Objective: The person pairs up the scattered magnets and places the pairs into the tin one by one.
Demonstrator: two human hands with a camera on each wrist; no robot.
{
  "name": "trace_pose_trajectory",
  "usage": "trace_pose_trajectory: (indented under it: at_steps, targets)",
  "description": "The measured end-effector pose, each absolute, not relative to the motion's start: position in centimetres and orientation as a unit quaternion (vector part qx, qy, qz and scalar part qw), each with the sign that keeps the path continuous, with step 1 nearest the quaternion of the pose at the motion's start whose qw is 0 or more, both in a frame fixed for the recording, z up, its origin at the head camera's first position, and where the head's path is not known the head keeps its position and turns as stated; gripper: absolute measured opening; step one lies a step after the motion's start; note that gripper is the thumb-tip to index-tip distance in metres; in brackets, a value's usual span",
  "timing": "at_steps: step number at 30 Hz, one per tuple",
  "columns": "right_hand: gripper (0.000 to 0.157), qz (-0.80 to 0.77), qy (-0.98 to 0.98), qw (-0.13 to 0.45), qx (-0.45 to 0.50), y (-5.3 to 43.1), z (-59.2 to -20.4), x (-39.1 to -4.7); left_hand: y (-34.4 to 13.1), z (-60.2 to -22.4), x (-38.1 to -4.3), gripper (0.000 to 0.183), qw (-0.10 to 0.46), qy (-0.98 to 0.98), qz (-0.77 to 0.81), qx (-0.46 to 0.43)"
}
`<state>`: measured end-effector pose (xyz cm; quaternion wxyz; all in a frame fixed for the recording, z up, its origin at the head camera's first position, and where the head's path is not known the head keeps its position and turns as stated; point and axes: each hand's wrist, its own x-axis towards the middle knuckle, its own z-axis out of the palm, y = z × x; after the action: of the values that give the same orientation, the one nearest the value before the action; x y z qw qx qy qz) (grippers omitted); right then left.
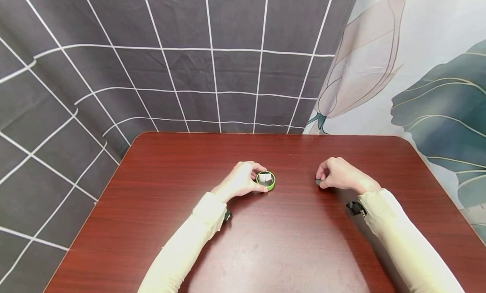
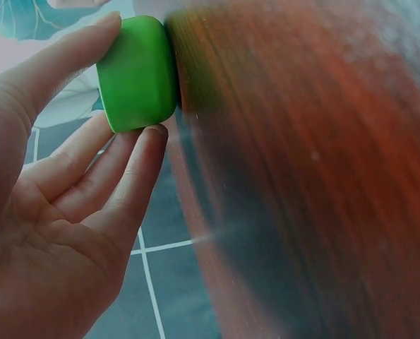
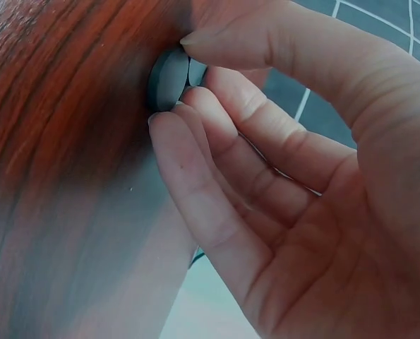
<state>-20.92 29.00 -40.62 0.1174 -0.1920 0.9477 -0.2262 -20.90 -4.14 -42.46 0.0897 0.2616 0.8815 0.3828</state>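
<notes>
My left hand [image 1: 240, 180] grips a small round green container [image 2: 138, 74], thumb on one side and fingers on the other. The container sits on the tabletop, and from above its green rim surrounds white blocky pieces [image 1: 265, 178] on a dark inside. To the right and apart from it, my right hand [image 1: 339, 173] pinches a small dark grey rounded disc [image 3: 169, 81] between thumb and fingertips, low at the table surface. Another dark grey edge shows behind the disc between the fingers; whether it belongs to the same piece, I cannot tell.
A reddish-brown wooden table [image 1: 265, 242] with rounded far corners lies under both hands. Behind it hang a dark grey curtain [image 1: 182, 69] with white grid lines and, at right, a white cloth [image 1: 383, 111] with flower and leaf prints. Each wrist carries a small black device [image 1: 355, 208].
</notes>
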Motion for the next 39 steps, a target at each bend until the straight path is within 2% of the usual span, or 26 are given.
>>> trace_pose_trajectory:
  at_steps: [39]
  targets:
    - [0.016, -0.257, 0.944, 0.066, -0.196, 28.3, -40.56, -20.69, -4.04, -42.55, -20.82, 0.054, 0.088, 0.884, 0.38, 0.258]
